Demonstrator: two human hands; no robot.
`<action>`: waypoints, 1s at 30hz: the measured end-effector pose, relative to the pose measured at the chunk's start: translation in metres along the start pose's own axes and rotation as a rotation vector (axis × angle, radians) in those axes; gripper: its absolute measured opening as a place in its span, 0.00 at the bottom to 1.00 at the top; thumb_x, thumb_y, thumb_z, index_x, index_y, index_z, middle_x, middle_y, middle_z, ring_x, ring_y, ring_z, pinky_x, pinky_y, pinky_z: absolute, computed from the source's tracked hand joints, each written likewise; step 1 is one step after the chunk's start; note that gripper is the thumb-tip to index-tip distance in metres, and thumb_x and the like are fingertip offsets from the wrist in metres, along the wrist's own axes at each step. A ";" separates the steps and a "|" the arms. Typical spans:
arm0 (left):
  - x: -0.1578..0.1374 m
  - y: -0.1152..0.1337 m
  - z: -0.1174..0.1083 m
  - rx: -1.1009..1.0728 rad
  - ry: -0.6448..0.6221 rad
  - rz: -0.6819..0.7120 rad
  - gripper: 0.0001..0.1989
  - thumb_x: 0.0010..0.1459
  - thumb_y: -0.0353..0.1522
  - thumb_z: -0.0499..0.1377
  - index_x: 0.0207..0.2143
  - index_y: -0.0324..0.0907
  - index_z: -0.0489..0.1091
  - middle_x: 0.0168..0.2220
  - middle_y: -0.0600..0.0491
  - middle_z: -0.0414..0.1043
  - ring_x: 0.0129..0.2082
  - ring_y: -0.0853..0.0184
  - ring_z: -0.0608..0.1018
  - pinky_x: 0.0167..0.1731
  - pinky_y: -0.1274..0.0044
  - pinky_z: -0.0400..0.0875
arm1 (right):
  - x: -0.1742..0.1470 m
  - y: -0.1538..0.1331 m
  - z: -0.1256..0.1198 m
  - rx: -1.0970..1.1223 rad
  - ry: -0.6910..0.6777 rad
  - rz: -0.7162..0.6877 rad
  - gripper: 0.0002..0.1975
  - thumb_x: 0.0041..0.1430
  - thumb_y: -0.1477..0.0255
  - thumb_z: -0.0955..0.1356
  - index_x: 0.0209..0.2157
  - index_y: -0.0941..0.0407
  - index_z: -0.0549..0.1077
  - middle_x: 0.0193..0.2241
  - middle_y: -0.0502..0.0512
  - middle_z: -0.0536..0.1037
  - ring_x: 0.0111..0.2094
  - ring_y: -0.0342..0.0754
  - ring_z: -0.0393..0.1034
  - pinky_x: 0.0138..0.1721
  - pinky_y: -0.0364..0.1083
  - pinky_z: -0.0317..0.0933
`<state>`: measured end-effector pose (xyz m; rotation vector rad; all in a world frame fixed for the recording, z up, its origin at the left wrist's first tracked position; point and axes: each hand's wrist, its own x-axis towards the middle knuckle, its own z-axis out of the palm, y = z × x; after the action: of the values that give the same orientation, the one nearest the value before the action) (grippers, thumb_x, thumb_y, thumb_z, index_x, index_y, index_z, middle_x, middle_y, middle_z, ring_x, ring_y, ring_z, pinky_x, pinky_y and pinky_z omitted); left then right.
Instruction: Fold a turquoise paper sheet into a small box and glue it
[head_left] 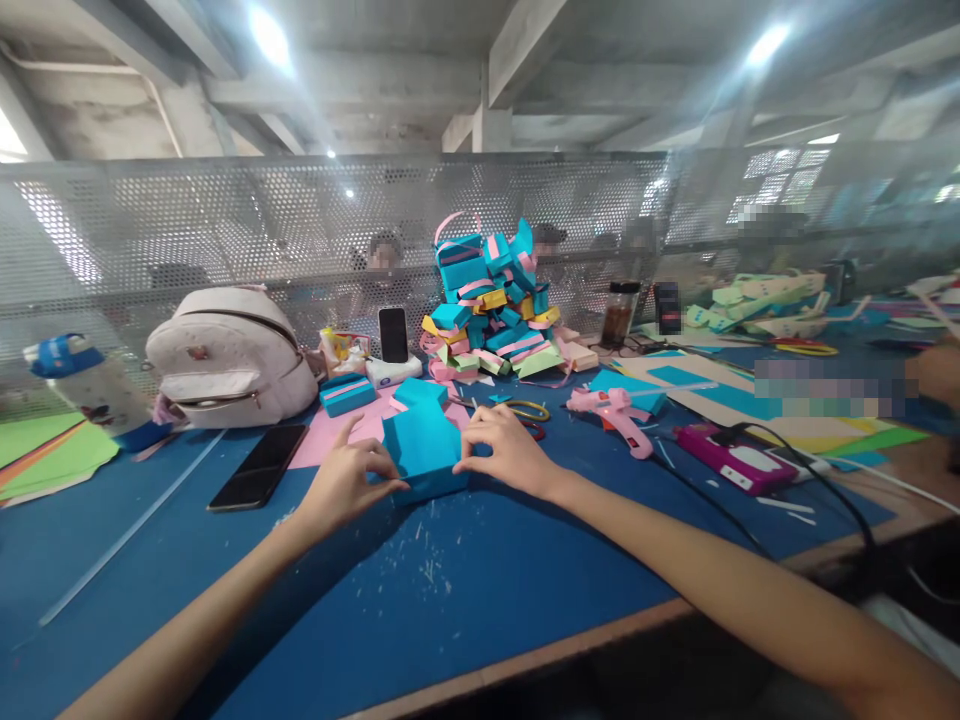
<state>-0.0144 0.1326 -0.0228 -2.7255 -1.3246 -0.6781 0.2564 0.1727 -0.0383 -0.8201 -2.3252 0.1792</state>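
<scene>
A blue paper box [426, 450] with a raised flap stands on the blue tabletop in front of me. At its left end my left hand [352, 475] pinches the paper edge between thumb and fingers. My right hand [502, 450] grips the opposite end in the same way, fingertips bent over the wall. Behind the box lie a pink paper sheet [319, 445] and scissors [529, 410] with yellow handles. A pink hot glue gun [616, 415] rests to the right of my right hand. A small blue paper box with a pink strip [347, 395] sits behind my left hand.
A heap of blue, pink and yellow paper boxes [495, 310] rises at the back. Left are a backpack [232, 360], a water bottle [97, 390] and a black phone [259, 468]. A magenta device [735, 458] with cables lies right. Part of another person shows at the right edge.
</scene>
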 end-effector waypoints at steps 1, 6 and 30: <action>0.000 0.000 -0.001 0.014 -0.005 0.014 0.09 0.55 0.41 0.65 0.26 0.48 0.78 0.29 0.58 0.78 0.32 0.68 0.79 0.65 0.53 0.41 | 0.000 0.000 -0.001 0.003 -0.008 -0.011 0.16 0.59 0.60 0.72 0.24 0.56 0.73 0.29 0.49 0.75 0.38 0.47 0.66 0.44 0.47 0.49; 0.001 0.013 -0.005 0.124 -0.009 0.036 0.04 0.55 0.36 0.66 0.30 0.47 0.78 0.31 0.56 0.78 0.33 0.67 0.79 0.66 0.52 0.38 | -0.002 -0.003 -0.001 -0.035 -0.014 -0.092 0.10 0.62 0.64 0.70 0.30 0.54 0.76 0.34 0.48 0.79 0.41 0.47 0.67 0.47 0.48 0.48; 0.029 0.019 0.006 0.296 -0.312 -0.062 0.14 0.40 0.32 0.71 0.33 0.44 0.77 0.34 0.51 0.80 0.37 0.53 0.81 0.50 0.62 0.66 | 0.047 -0.042 0.003 -0.460 -0.599 -0.046 0.16 0.47 0.71 0.78 0.40 0.56 0.79 0.37 0.57 0.81 0.37 0.54 0.75 0.29 0.43 0.57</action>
<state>0.0177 0.1433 -0.0137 -2.6268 -1.4356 -0.0455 0.2058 0.1678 -0.0019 -1.0363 -3.0104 -0.1650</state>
